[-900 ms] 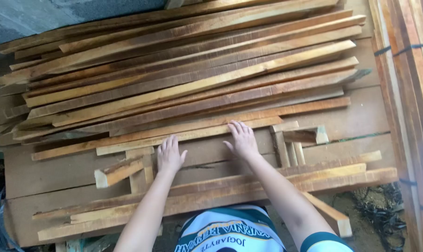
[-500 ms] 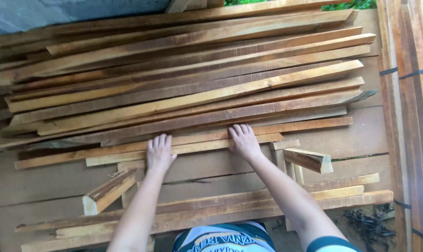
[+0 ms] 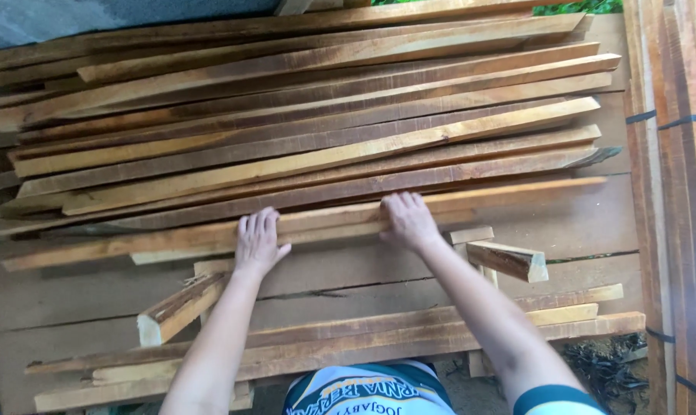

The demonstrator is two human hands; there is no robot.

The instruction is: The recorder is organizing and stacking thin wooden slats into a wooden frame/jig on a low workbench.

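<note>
We look down on a wide wooden worktop (image 3: 578, 223) made of broad flat boards, and most of it, from nine o'clock round to two o'clock, is covered by a big stack of long wooden strips (image 3: 309, 115) lying roughly crosswise and fanning a little to the right. At three o'clock a separate bundle of planks (image 3: 674, 192) stands along the edge, tied with dark straps. Along the near edge, at six o'clock, a few more long strips (image 3: 409, 330) lie side by side. The nearest strip (image 3: 317, 223) of the big stack runs from eight o'clock to three o'clock, and both of our hands rest on it. Our left hand (image 3: 256, 242) lies flat, fingers spread and pointing to twelve o'clock, its grip open and pressed on the strip rather than wrapped round it. Our right hand (image 3: 407, 220) sits just right of centre, fingers curled over the far edge of the same strip; how firmly that grip closes we cannot tell. A short block (image 3: 509, 260) lies at four o'clock, near our right wrist, and another short offcut (image 3: 177, 307) lies tilted at seven o'clock, just beside our left forearm.
</note>
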